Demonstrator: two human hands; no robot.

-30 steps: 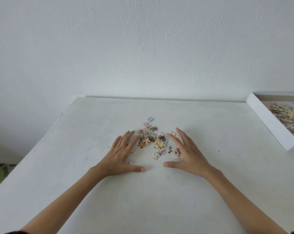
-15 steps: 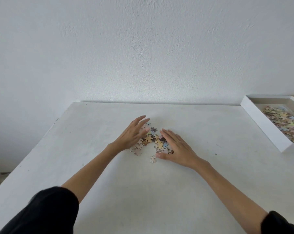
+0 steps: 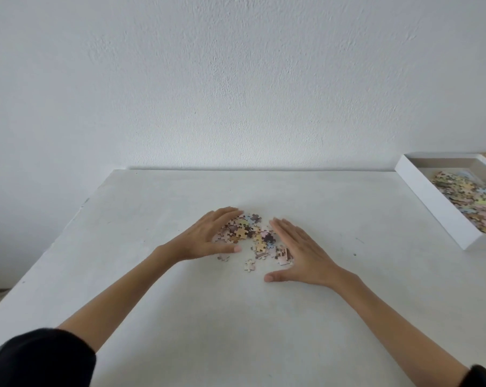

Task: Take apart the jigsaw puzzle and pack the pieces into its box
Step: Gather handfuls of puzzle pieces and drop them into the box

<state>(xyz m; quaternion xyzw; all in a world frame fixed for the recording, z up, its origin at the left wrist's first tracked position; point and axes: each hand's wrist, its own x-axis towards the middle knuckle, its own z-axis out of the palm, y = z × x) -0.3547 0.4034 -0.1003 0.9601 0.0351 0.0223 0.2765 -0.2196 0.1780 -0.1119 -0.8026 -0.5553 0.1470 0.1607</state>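
Pieces [image 3: 253, 233] lie between flat, straight-fingered left hand [image 3: 208, 238] and right hand [image 3: 301, 254], seemingly drawn slightly wider apart.

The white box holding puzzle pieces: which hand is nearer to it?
Right. The right hand lies left of the white box, nearer; the left hand lies farther left, beyond the loose colourful pieces.

Plain indoor room, probably domestic: white table [image 3: 264, 331] set against a bare textured white wall [image 3: 236, 79], jigsaw box [image 3: 431, 202] at the table's right edge.
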